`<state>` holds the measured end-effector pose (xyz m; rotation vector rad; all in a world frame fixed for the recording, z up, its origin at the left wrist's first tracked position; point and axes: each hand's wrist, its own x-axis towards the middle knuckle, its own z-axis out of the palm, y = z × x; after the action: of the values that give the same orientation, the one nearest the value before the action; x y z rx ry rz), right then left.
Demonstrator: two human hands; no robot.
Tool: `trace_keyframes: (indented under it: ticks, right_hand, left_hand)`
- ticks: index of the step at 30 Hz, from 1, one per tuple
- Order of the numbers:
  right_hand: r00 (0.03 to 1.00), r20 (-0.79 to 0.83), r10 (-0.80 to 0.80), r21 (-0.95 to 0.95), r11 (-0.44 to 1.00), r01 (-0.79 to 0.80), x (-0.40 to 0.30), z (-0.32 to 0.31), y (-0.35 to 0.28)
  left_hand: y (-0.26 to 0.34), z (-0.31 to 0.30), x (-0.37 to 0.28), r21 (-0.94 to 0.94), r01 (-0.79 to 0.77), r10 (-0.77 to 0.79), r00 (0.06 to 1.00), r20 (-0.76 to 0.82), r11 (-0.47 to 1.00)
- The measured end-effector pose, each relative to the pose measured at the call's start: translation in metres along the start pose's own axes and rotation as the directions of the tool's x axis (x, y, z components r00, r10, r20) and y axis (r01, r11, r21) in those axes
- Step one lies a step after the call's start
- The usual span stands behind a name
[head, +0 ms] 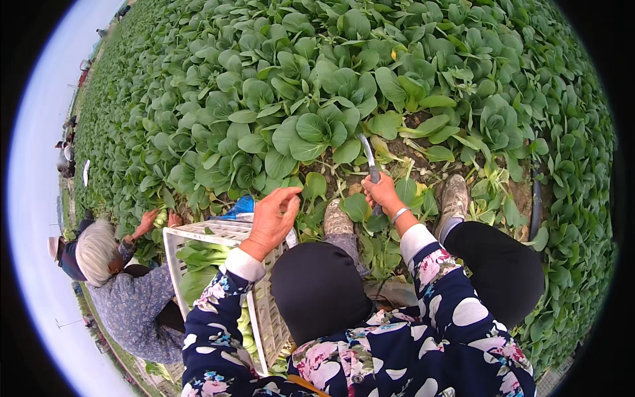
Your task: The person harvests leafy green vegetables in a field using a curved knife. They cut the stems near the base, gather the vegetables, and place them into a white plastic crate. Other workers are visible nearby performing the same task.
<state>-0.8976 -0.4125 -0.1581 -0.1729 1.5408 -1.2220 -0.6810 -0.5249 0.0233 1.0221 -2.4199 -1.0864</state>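
Observation:
My right hand (384,194) is closed around the dark handle of a small sickle (367,151). The curved metal blade points away from me, its tip beside the leaves of a bok choy plant (313,133) rooted in the row. My left hand (273,218) is raised over the near rim of a white plastic crate (213,229), fingers loosely bent and nothing visible in them. Cut bok choy (201,278) lies inside the crate. Below the sickle, loose leaves (356,207) cover part of the soil between my shoes.
Dense bok choy (278,59) fills the field ahead. A co-worker (130,302) crouches left of the crate, hands on a plant, with another person (69,255) beyond. Blue plastic (240,207) lies behind the crate. A black hose (536,198) runs along the right.

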Motion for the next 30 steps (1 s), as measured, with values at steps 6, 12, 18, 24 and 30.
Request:
trace_keyframes:
  ticks: [6,12,18,24,30]
  right_hand:
    - [0.993,0.088,0.080,-0.269,0.962,-0.053,0.039,0.005,0.007]
    - [0.985,0.108,0.135,-0.126,0.985,-0.122,0.075,0.008,0.007]
    - [0.984,0.110,0.137,-0.086,0.988,-0.127,0.103,0.031,0.009]
    - [0.970,0.147,0.194,-0.150,0.974,-0.172,0.114,0.037,0.006]
    - [0.996,0.080,0.036,-0.305,0.952,-0.010,0.113,0.036,0.015]
  left_hand:
    - [-0.057,0.132,0.145,0.634,-0.634,0.287,0.770,0.570,0.443]
    - [-0.113,0.116,0.171,0.797,-0.479,0.252,0.876,0.410,0.368]
    - [-0.122,0.103,0.179,0.813,-0.460,0.348,0.873,0.341,0.357]
    - [-0.140,0.095,0.172,0.825,-0.356,0.239,0.931,0.275,0.438]
    - [-0.151,0.096,0.156,0.851,-0.249,0.165,0.967,0.193,0.463]
